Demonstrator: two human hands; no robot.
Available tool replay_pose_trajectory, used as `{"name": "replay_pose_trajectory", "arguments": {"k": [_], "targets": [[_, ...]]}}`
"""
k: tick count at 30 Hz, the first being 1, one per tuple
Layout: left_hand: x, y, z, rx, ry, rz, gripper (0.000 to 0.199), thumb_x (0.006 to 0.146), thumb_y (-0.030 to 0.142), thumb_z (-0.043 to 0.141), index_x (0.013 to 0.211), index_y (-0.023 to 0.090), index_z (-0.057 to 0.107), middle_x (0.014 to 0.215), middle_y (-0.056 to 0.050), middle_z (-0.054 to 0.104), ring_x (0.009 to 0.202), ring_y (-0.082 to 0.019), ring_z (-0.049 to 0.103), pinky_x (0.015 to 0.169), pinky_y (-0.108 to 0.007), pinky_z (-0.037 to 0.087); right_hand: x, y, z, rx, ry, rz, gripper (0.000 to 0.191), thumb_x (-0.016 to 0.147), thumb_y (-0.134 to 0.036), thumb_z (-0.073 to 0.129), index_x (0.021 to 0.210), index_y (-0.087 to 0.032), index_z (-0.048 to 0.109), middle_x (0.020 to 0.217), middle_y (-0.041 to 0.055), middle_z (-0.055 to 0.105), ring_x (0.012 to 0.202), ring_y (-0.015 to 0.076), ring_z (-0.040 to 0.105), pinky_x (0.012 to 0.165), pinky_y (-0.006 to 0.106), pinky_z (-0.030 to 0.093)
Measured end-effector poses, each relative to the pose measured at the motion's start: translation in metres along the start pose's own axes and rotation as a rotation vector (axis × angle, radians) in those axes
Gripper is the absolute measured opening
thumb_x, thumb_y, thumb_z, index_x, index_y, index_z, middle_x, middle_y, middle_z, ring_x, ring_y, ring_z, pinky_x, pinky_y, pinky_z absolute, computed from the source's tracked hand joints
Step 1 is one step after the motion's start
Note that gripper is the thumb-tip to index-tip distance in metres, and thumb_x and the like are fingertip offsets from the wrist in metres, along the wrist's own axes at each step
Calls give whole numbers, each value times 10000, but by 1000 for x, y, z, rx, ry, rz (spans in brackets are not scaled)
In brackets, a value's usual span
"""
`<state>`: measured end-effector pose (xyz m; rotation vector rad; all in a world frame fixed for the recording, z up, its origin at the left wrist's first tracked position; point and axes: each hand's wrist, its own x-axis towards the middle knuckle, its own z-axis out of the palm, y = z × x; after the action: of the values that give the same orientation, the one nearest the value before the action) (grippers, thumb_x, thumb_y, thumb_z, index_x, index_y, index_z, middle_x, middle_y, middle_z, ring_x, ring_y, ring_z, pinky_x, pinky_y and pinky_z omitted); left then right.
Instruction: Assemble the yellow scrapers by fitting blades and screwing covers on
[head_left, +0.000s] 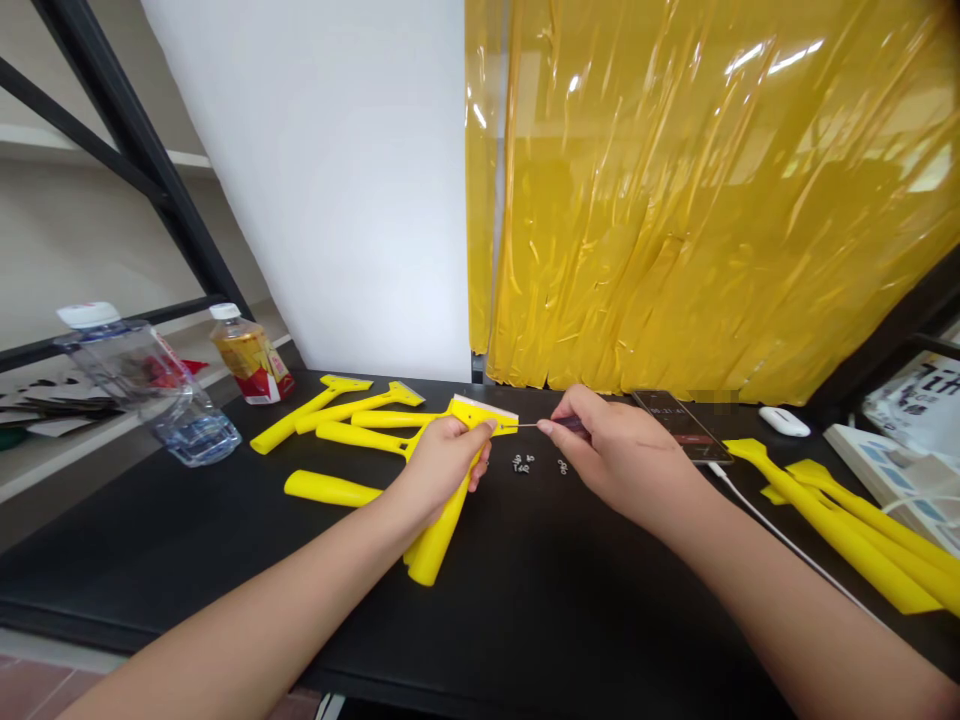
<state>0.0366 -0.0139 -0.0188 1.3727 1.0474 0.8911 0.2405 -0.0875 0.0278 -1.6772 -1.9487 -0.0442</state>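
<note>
My left hand (442, 455) is closed around a yellow scraper (442, 535), near its head, where a pale blade strip runs along the top edge. In my right hand (619, 440) is a screwdriver (529, 426), pinched near its thin shaft; the tip meets the right side of the scraper's head. Most of the screwdriver's handle is hidden by my fingers. Small screws (521, 463) lie in a loose group on the black table just below the shaft, with a few more screws (562, 466) to their right. Other yellow scrapers (360, 405) lie to the left of and behind my left hand.
More yellow scrapers (840, 510) lie at the right. A phone (682, 430) with a white cable (780, 535) is beyond my right hand, near a white earbud case (784, 421). A water bottle (157, 390) and a drink bottle (251, 360) stand at the left.
</note>
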Motion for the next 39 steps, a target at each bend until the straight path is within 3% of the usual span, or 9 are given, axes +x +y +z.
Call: {"name": "replay_pose_trajectory", "arguments": {"k": [6,13,17,20,22,24,26,29,39], "targets": [[3,-3,-2,-42,-32,-14,415,895,472,672,612,201,538,485,19,492,413,-112,455,447,-249,375,2,0,13,473,11,47,230,964,-456,631,868,-252,586,657,-54,566,566,127,503,523,250,359],[5,-6,-3,-78,-42,-28,379,885,451,684,642,195,547,510,14,512,427,-112,462,451,-253,379,2,6,16,248,122,-22,216,977,-442,621,894,-243,604,731,-28,654,633,142,569,595,273,389],[3,-1,-1,-149,-22,-36,329,872,409,679,663,193,545,536,13,518,442,-112,468,444,-250,378,6,8,25,527,106,134,280,957,-494,639,868,-233,596,711,-19,642,619,152,600,589,275,452],[1,3,1,-202,1,-39,263,889,391,618,726,203,530,604,6,561,462,-111,477,448,-247,388,11,16,31,746,238,128,255,999,-482,575,960,-231,561,857,21,698,768,174,682,736,312,541],[0,5,2,-223,18,-30,216,900,369,589,775,213,507,664,3,594,479,-110,489,451,-242,391,14,24,30,680,345,103,200,1048,-431,475,1029,-238,522,1007,52,723,929,185,701,856,340,535],[0,5,3,-243,23,-13,196,907,349,593,806,217,488,712,-3,622,497,-109,499,453,-237,395,16,33,27,434,258,104,198,1079,-375,363,1106,-246,510,1041,50,720,949,179,690,846,331,515],[-1,5,4,-263,20,6,205,918,351,614,831,214,489,751,-16,649,517,-108,514,465,-238,415,16,41,24,166,31,103,214,1064,-336,368,1122,-256,558,958,22,715,846,172,670,742,295,484],[-1,4,4,-289,21,8,212,927,360,654,886,197,525,843,-57,703,562,-116,565,495,-243,458,13,46,27,-27,-204,78,152,975,-282,524,932,-254,667,837,0,709,728,162,631,632,266,399],[-2,3,3,-324,-76,-34,234,924,397,687,941,183,593,966,-95,752,609,-133,614,518,-255,487,8,45,45,-278,-316,77,120,885,-272,629,808,-215,702,850,70,740,849,240,679,677,304,388]]}}
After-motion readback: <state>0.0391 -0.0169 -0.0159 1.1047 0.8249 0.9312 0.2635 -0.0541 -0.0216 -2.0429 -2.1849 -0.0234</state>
